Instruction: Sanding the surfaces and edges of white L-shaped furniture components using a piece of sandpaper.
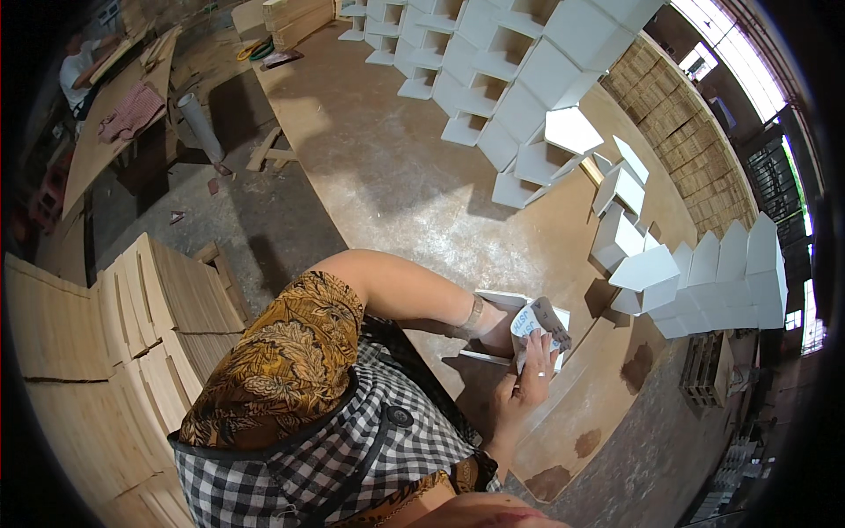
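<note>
A small white open box sits on the brown tabletop in front of me. My left hand reaches in at its near left side and seems to hold it, though most of its fingers are hidden. Over the box's right part lies a curled sheet of sandpaper, its printed pale backing turned up. My right hand, with a ring on one finger, presses and grips the lower edge of that sheet. The box's inside is mostly covered by my hands and the sheet.
Stacked white boxes stand along the table's far side. Loose white pieces lie to the right, beside another white stack. Wooden boards are piled at left. A person works at a far-left table.
</note>
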A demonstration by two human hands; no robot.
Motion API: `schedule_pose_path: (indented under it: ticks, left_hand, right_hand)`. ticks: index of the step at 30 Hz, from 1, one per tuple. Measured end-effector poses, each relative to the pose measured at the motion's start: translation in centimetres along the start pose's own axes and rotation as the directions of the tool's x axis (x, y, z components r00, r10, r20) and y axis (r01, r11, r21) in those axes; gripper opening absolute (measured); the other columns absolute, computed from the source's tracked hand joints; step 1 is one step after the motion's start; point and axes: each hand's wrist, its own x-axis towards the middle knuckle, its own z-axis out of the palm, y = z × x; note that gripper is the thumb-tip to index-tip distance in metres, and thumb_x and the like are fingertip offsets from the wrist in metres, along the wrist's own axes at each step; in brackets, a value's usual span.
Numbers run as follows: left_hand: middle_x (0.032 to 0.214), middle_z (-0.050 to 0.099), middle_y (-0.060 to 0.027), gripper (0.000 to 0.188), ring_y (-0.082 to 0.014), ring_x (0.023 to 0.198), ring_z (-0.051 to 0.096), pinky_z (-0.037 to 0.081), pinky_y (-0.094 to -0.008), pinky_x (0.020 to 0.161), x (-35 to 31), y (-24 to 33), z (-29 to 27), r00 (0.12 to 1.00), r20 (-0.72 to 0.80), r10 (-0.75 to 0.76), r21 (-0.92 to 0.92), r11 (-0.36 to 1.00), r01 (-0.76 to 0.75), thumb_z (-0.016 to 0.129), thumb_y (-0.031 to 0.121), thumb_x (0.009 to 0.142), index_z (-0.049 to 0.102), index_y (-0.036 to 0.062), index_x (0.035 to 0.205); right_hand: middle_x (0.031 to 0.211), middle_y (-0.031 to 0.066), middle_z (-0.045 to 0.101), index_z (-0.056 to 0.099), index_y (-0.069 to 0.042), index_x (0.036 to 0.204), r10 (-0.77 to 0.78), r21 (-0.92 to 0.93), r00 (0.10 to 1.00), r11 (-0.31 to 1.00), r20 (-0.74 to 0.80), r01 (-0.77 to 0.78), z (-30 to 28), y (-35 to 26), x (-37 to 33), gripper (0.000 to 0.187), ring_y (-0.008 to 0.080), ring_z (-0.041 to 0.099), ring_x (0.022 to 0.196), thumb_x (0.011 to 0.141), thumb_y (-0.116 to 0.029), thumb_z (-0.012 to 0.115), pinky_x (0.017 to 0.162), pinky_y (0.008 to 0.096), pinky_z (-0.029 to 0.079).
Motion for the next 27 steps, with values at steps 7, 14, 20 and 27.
schedule_pose_path:
  ticks: [7,14,20,27]
  left_hand:
    - [0.110,0.056,-0.0161,0.030,-0.0247,0.102,0.053,0.042,-0.0354,0.090,-0.1,-0.6,0.1,0.999,-0.021,-0.026,0.014,1.000,0.027,0.048,0.019,0.084,0.054,0.0034,0.110]
    - [0.110,0.056,-0.0161,0.031,-0.0246,0.103,0.053,0.041,-0.0354,0.090,0.0,-1.3,0.0,0.997,-0.047,-0.056,0.027,0.998,0.057,0.048,0.019,0.084,0.053,0.0034,0.110]
    - [0.111,0.056,-0.0161,0.031,-0.0246,0.103,0.053,0.041,-0.0353,0.090,-0.1,-1.5,0.4,0.995,-0.068,-0.074,0.038,0.996,0.076,0.048,0.019,0.084,0.053,0.0033,0.111]
    - [0.111,0.055,-0.0162,0.031,-0.0245,0.104,0.053,0.041,-0.0353,0.090,0.3,-1.5,0.8,0.990,-0.097,-0.102,0.054,0.993,0.107,0.048,0.019,0.084,0.052,0.0033,0.111]
  right_hand:
    - [0.118,0.0192,0.055,0.057,-0.001,0.109,-0.001,0.009,1.000,1.000,0.000,0.001,-0.1,-0.2,0.1,0.053,0.0381,0.045,0.118,0.059,0.006,0.040,0.102,0.0515,0.024]
    - [0.118,0.0190,0.055,0.057,-0.001,0.110,-0.004,0.007,1.000,1.000,0.006,0.004,0.1,-0.4,0.3,0.051,0.0381,0.045,0.118,0.062,0.006,0.041,0.102,0.0517,0.025]
    - [0.117,0.0190,0.055,0.057,-0.001,0.109,0.001,-0.004,1.000,1.000,0.007,-0.001,0.0,-0.3,0.3,0.049,0.0383,0.045,0.117,0.064,0.006,0.041,0.102,0.0519,0.026]
    - [0.116,0.0191,0.056,0.058,-0.001,0.108,-0.005,0.001,1.000,1.000,-0.004,0.005,-0.3,-0.2,0.1,0.048,0.0385,0.046,0.117,0.064,0.006,0.041,0.101,0.0522,0.026]
